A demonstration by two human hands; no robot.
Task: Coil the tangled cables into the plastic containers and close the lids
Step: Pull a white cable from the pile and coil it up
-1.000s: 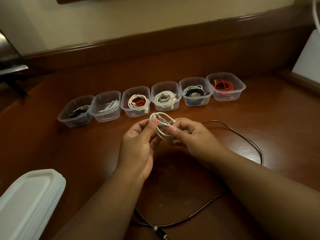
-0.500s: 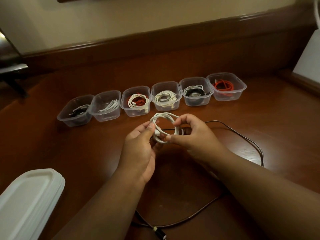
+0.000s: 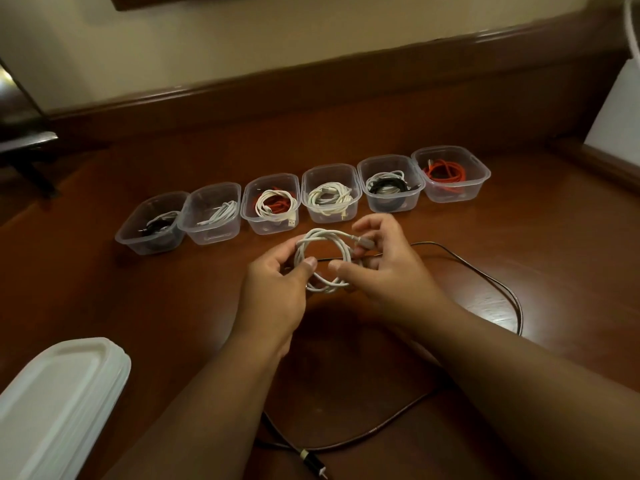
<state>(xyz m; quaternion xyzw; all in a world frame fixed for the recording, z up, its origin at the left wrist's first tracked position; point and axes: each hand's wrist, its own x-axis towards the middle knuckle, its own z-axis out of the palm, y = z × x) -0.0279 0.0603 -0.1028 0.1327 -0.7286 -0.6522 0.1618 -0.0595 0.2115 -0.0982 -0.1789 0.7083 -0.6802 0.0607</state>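
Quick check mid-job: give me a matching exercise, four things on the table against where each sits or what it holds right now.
Things:
1. white cable
2. stack of lids
3. rightmost container
4. dark cable

States:
A. loose on the table
B. holds an orange-red cable
C. coiled, gripped by left hand and right hand
D. near left corner, on no container

Pairs: 1-C, 2-D, 3-B, 4-A

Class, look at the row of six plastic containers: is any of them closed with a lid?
No: all six containers stand open, with cables showing inside.
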